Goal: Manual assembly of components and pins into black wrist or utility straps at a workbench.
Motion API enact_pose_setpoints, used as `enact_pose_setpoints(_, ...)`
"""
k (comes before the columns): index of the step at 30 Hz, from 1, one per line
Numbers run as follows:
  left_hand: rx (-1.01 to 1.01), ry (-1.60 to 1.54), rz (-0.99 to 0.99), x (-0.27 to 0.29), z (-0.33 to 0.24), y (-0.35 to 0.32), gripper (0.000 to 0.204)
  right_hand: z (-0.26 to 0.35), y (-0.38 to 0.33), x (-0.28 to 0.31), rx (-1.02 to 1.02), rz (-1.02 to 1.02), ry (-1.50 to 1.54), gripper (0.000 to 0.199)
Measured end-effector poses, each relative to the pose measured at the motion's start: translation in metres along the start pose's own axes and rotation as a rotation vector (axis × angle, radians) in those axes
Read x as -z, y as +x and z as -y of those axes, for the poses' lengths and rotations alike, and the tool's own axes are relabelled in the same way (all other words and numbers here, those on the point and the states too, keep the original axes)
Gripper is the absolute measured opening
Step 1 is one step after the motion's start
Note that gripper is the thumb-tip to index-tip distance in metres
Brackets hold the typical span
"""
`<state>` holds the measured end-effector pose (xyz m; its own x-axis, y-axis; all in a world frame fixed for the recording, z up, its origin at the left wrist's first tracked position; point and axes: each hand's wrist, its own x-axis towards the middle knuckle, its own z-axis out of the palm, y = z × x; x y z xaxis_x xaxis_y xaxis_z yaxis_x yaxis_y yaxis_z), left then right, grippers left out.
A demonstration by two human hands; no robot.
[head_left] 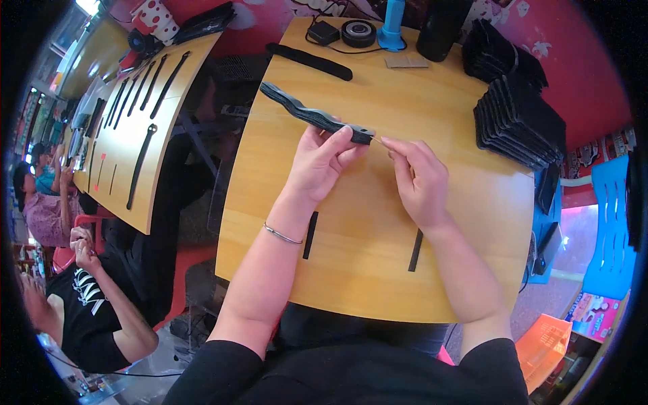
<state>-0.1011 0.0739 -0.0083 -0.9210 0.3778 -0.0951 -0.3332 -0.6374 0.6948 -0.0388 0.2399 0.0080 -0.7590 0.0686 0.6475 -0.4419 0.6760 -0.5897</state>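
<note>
My left hand [322, 160] is closed around one end of a bundle of flat black straps [297, 108], which slants up and away to the left above the table. At the bundle's near right end, the thumb and fingers of my right hand [422, 177] pinch a thin pale strand [376, 140]; its kind is too small to make out. Two short black strips lie on the wood below my hands, a left strip [310, 235] by my left forearm and a right strip [415, 251] by my right wrist. A longer black strap [310, 62] rests near the far left edge.
Stacked black flat pieces [520, 125] stand at the table's right side. Along the back are a black adapter [323, 32], a round black object [358, 33], a blue stand [391, 27] and a dark cylinder [442, 30]. Leftward, a person [101, 297] sits by another table [169, 108] bearing straps.
</note>
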Motion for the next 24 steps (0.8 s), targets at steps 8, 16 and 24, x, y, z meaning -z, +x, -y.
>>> enact_pose_setpoints(8,0.006,-0.022,0.011,-0.002,-0.002,0.000,0.027,0.000,0.000,0.000,-0.021,0.010,0.011,0.024)
enact_pose_setpoints(16,-0.116,0.090,-0.033,-0.006,0.003,-0.001,0.029,0.002,-0.002,-0.001,-0.057,0.028,-0.064,0.022)
enact_pose_setpoints(24,-0.210,0.255,-0.001,-0.003,0.010,0.001,0.040,0.001,-0.003,-0.001,-0.106,0.064,-0.125,0.023)
